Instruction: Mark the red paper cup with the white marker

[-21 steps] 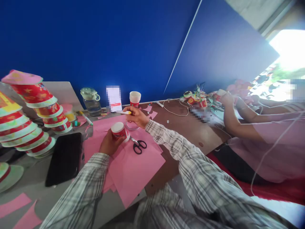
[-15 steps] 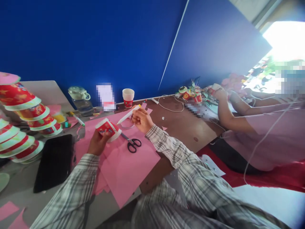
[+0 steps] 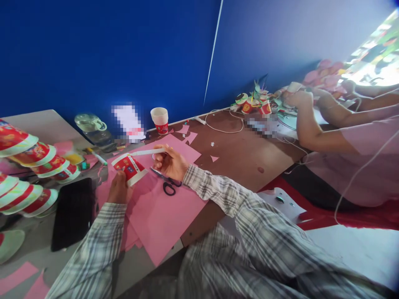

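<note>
My left hand (image 3: pixel 119 187) is closed around a red and white paper cup (image 3: pixel 131 168), which is tilted on its side above the pink paper sheets (image 3: pixel 162 224). In my right hand (image 3: pixel 171 164) is a white marker pen (image 3: pixel 148 152), lying nearly level. Its left end is at the cup's upper edge; whether it touches, I cannot tell. Black-handled scissors (image 3: pixel 169 188) rest on the pink paper just below my right hand, their blades partly hidden by it.
Stacked red cups (image 3: pixel 40 160) and a black phone (image 3: pixel 72 214) are at left. Behind stand a glass jug (image 3: pixel 92 128) and another paper cup (image 3: pixel 160 120). On the right, a co-worker's arms (image 3: pixel 324 120) reach over the table near a white cable (image 3: pixel 224 131) and small decorated cups (image 3: pixel 247 106).
My right hand has moved left and down, and the marker has swung from slanted to nearly level. The cup has turned, its open end now facing up-left. The view has shifted too.
</note>
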{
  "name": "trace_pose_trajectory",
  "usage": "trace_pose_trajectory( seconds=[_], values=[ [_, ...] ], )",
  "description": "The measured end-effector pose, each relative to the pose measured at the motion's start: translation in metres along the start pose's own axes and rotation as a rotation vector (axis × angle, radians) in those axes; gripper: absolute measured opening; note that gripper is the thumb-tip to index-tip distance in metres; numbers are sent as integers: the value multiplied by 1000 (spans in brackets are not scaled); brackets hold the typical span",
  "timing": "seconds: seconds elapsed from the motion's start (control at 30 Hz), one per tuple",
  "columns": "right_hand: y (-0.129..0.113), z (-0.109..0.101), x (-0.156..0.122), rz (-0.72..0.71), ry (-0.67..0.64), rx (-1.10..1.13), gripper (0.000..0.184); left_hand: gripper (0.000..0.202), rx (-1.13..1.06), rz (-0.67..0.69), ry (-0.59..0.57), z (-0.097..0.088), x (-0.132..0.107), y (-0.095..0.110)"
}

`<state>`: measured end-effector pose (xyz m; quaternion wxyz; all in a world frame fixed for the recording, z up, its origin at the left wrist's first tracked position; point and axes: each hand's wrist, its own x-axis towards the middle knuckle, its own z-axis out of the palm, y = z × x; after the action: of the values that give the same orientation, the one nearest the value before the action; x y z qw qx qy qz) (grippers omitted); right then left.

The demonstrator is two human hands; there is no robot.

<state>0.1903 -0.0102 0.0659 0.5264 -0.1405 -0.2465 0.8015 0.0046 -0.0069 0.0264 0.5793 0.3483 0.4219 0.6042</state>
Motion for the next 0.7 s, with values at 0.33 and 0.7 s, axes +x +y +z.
trace_pose_trajectory(
  seconds=[0.33,0.7],
  values=[
    [-8,35,9,-118,7,-87,22,59,-168,-69,-84,0,5,-1],
    [31,28,33,-338,15,-344,36,54,-357,-120,-7,0,8,1]
  ],
)
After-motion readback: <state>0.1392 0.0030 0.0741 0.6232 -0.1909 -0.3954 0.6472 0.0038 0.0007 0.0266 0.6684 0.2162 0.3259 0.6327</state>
